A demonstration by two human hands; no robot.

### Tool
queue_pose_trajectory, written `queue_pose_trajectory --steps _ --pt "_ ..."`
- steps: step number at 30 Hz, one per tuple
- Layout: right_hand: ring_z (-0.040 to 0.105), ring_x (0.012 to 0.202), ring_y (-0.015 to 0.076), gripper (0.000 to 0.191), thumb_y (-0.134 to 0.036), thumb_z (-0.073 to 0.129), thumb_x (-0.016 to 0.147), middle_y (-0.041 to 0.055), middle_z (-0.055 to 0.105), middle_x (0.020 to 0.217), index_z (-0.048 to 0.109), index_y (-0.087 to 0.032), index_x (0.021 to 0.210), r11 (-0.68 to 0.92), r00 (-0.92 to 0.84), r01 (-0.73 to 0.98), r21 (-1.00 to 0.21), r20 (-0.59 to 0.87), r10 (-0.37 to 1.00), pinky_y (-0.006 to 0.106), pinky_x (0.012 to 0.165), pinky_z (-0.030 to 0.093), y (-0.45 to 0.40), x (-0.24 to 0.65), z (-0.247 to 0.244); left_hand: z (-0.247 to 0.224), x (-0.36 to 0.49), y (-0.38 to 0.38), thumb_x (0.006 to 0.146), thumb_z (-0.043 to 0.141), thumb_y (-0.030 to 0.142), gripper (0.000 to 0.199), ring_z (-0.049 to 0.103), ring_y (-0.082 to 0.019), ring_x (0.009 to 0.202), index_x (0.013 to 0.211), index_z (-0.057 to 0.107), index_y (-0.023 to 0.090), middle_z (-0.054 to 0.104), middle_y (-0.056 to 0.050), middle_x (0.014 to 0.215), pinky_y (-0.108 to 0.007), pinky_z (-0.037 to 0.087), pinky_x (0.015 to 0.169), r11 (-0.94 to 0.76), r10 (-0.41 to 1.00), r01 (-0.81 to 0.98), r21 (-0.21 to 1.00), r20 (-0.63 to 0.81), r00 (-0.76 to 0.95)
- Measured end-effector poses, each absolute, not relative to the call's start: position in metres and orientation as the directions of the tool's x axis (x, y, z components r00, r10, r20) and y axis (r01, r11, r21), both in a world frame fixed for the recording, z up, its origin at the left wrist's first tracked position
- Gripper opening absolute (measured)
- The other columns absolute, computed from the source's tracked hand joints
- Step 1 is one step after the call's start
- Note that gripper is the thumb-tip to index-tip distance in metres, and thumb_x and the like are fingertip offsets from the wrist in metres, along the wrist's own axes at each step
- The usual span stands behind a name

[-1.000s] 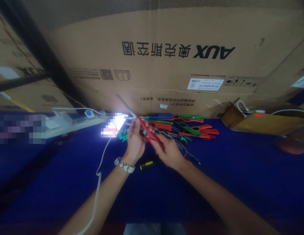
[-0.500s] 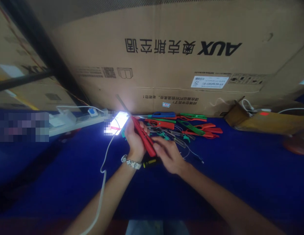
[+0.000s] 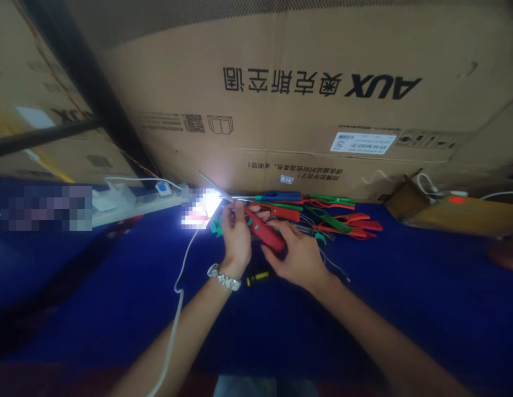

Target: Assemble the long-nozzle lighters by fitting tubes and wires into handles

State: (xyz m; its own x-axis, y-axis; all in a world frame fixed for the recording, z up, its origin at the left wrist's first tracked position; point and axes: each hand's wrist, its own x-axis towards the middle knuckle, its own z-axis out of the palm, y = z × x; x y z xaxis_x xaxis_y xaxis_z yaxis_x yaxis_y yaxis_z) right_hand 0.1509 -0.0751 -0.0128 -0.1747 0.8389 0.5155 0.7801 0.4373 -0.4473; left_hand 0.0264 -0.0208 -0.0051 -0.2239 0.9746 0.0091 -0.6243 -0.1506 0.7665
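A red lighter [image 3: 265, 232] with a long metal tube is held between my two hands, its tube pointing up and to the left. My left hand [image 3: 237, 237] pinches it near the base of the tube. Around the lower end of its handle, my right hand [image 3: 300, 256] is closed. Behind them lies a pile of lighters and parts, with a blue lighter [image 3: 279, 196], a green casing [image 3: 331, 220] and red casings [image 3: 366, 225]. A yellow and black screwdriver handle [image 3: 258, 277] rests on the blue cloth below my hands.
A bright lamp [image 3: 207, 207] glows left of the pile, its white cable [image 3: 178, 275] running toward me. A power strip [image 3: 136, 205] lies farther left. Behind stands a large cardboard box [image 3: 281, 127]. At right is a smaller open carton [image 3: 450, 212].
The red lighter has turned, so its handle now slants more to the right. My right hand has closed round the handle end, and my left fingers have shifted toward the tube. The view has shifted slightly.
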Motion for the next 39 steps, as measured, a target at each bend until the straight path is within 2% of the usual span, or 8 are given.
queue_pose_trajectory --steps 3,6,16,22,26,29,35,39 --pt "0.074 0.079 0.0227 0.027 -0.039 0.065 0.086 0.0050 0.078 0.099 0.069 -0.022 0.107 0.368 -0.148 0.883 -0.291 0.573 0.806 0.029 0.067 0.050 -0.071 0.150 -0.013 -0.008 0.032 -0.023 0.087 0.070 0.038 0.027 0.067 -0.014 0.061 0.084 0.049 0.022 0.062 0.006 0.063 -0.026 0.054 0.066 -0.122 0.981 -0.664 0.737 -0.012 -0.193" --pt "0.074 0.071 0.0224 0.027 -0.043 0.067 0.084 0.0047 0.079 0.084 0.074 -0.022 0.099 0.317 -0.143 0.924 -0.215 0.574 0.806 0.028 0.062 0.047 -0.070 0.151 -0.013 -0.009 0.036 -0.024 0.091 0.065 0.034 0.021 0.065 -0.013 0.058 0.085 0.051 0.020 0.062 0.004 0.061 -0.027 0.054 0.065 -0.039 0.982 -0.698 0.715 -0.100 -0.157" --pt "0.072 0.063 0.0228 0.027 -0.045 0.068 0.077 0.0041 0.078 0.072 0.078 -0.023 0.088 0.257 -0.116 0.950 -0.176 0.566 0.816 0.029 0.055 0.042 -0.066 0.153 -0.011 -0.002 0.033 -0.022 0.104 0.039 0.041 0.041 0.065 -0.015 0.059 0.080 0.061 0.016 0.062 -0.001 0.063 -0.029 0.056 0.068 0.113 0.975 -0.747 0.656 -0.217 -0.043" --pt "0.075 0.067 0.0233 0.024 -0.042 0.070 0.077 0.0019 0.079 0.079 0.076 -0.024 0.091 0.324 -0.053 0.872 -0.366 0.588 0.807 0.030 0.059 0.050 -0.063 0.155 -0.019 -0.007 0.031 -0.018 0.104 0.037 0.044 0.047 0.061 -0.013 0.055 0.076 0.061 0.015 0.064 -0.002 0.065 -0.028 0.054 0.065 0.108 0.969 -0.724 0.681 -0.236 -0.077" --pt "0.075 0.071 0.0206 0.023 -0.043 0.069 0.081 0.0014 0.079 0.083 0.074 -0.024 0.093 0.354 0.064 0.697 -0.623 0.546 0.835 0.031 0.067 0.057 -0.058 0.162 -0.022 -0.009 0.028 -0.016 0.099 0.049 0.042 0.036 0.056 -0.011 0.049 0.076 0.059 0.016 0.060 0.002 0.062 -0.028 0.053 0.063 0.123 0.966 -0.737 0.664 -0.251 -0.065" --pt "0.073 0.071 0.0199 0.027 -0.044 0.071 0.082 0.0028 0.078 0.084 0.072 -0.022 0.098 0.384 0.110 0.611 -0.692 0.554 0.825 0.031 0.066 0.058 -0.057 0.173 -0.021 -0.008 0.024 -0.013 0.093 0.060 0.029 0.018 0.058 -0.011 0.051 0.080 0.057 0.017 0.057 0.005 0.061 -0.028 0.054 0.066 0.074 0.980 -0.740 0.668 -0.186 -0.071" --pt "0.072 0.070 0.0178 0.025 -0.033 0.073 0.081 0.0047 0.077 0.091 0.069 -0.021 0.102 0.655 -0.201 0.625 -0.424 0.723 0.660 0.029 0.063 0.057 -0.066 0.195 -0.013 -0.007 0.009 -0.004 0.081 0.075 0.018 0.020 0.060 -0.009 0.057 0.079 0.055 0.018 0.059 0.006 0.066 -0.026 0.055 0.069 -0.102 0.979 -0.722 0.684 -0.060 -0.195" --pt "0.072 0.073 0.0188 0.024 -0.033 0.072 0.080 0.0040 0.076 0.086 0.070 -0.021 0.101 0.744 -0.474 0.619 -0.250 0.637 0.608 0.030 0.066 0.056 -0.072 0.190 -0.011 -0.005 -0.002 0.002 0.084 0.073 0.020 0.018 0.061 -0.009 0.059 0.080 0.055 0.019 0.059 0.006 0.067 -0.029 0.056 0.077 -0.172 0.970 -0.716 0.676 -0.013 -0.245"
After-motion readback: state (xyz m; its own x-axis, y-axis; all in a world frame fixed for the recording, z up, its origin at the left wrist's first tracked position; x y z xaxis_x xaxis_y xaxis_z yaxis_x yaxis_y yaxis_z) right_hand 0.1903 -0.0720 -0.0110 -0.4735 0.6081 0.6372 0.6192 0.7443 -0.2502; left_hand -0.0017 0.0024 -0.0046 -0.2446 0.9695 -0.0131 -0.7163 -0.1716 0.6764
